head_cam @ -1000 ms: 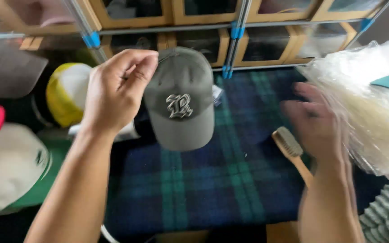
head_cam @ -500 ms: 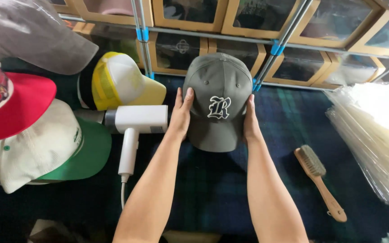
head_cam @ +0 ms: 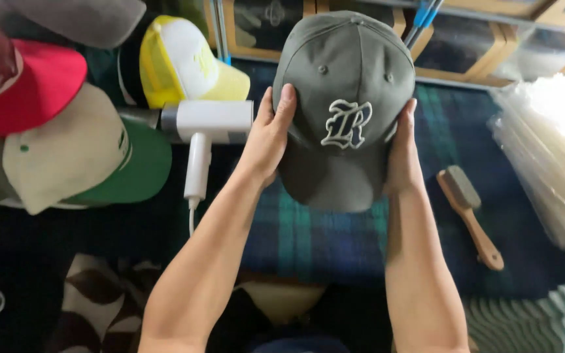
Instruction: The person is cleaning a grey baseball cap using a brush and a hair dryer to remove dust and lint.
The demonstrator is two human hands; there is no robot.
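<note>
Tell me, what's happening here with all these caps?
A person holds a grey-green cap with an embroidered letter on its front, the left hand on one side and the right hand on the other, above a dark plaid cloth. A white handheld appliance lies left of the cap, and a wooden brush lies to the right. More caps sit at the left, among them a yellow and white cap, and clear plastic bags are stacked at the right.

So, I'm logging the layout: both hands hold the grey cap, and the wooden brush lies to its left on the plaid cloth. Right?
Not quite. The head view shows both hands, left and right, holding the grey cap, but the wooden brush lies to its right on the plaid cloth.
</note>
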